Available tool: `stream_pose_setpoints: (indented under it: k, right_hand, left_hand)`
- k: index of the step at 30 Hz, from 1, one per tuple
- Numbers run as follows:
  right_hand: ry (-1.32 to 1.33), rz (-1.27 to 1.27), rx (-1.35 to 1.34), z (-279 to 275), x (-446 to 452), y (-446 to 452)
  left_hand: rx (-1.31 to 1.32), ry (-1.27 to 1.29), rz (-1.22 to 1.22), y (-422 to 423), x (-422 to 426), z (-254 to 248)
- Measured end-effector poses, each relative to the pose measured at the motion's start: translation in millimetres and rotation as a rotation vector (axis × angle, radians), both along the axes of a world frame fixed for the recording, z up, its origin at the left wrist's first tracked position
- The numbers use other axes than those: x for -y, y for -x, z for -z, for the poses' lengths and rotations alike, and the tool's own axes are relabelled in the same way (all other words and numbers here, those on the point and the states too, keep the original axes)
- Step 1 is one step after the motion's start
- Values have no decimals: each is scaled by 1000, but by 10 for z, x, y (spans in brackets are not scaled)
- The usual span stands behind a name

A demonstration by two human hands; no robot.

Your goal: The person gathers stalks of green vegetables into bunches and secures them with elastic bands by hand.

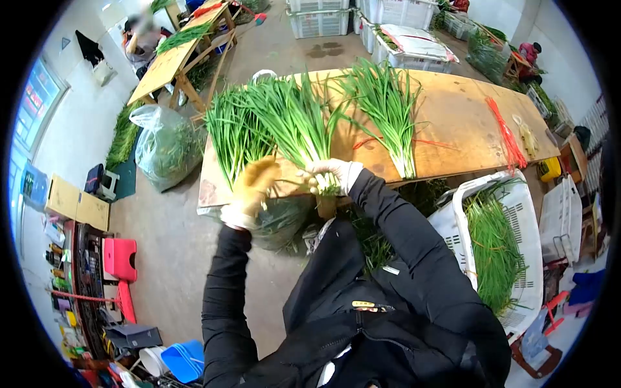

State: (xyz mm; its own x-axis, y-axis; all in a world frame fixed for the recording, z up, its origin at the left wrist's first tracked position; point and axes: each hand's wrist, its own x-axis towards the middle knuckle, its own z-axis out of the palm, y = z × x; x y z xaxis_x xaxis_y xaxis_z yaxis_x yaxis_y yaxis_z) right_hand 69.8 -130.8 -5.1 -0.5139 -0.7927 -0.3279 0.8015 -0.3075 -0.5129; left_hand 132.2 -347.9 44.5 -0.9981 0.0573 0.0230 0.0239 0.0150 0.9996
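Note:
My right hand (333,176), in a pale glove, is closed around the white stem ends of a bunch of garlic chives (294,123), whose green leaves fan out over the wooden table (453,139). My left hand (253,187), in a yellowish glove, is at the table's front edge beside the stems of a loose pile of chives (229,126). Motion smears its fingers, so their grip is unclear. To the right lies another chive bunch (388,107), with a red tie strand (435,143) stretching out beneath it.
Red ties (506,132) lie at the table's right end. A white basket (462,213) of chives stands by my right side. Plastic bags of greens (165,145) sit left of the table. White crates (318,24) stand behind. Another person (143,45) sits at the far-left table.

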Motion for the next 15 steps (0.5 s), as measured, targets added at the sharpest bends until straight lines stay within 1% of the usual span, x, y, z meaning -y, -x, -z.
stream_pose_setpoints:
  k: [1,2,3,4,6,7,8,9,10,11,12,14,15]
  right_hand:
    - [82,-17,-13,-26,11,-27]
    - [101,40,43,-28,35,-37]
    - [81,18,47,2,20,-8]
    - [61,-4,51,31,-8,18]
    - [56,-1,21,-188,-59,-51]
    - [45,22,-39,-238,-90,-64]
    - [34,44,-100,-266,-124,-67]
    - [92,6,-68,-226,-155,-42]
    - [91,3,-69,-243,-167,-63]
    - [76,32,-77,-264,-173,-99]
    - [61,60,-86,-277,-176,-134]
    - [53,40,-50,-234,-187,-184]
    - [76,34,-52,-169,-193,-192]
  left_hand:
    - [-233,207,52,-85,-135,218]
    - [-475,553,124,-182,-265,157]
    - [-520,612,205,-311,-386,67]
    - [-407,738,226,-364,-406,228]
    - [16,809,531,-431,-294,351]
    - [145,878,644,-439,-272,181]
    - [104,815,601,-464,-282,48]
    - [101,459,468,-435,-282,135]
    - [98,105,328,-421,-294,177]
    - [148,-95,242,-420,-347,40]
    - [128,-106,210,-306,-337,202]
    - [163,-103,224,-232,-405,94]
    - [212,-213,137,-216,-456,123]
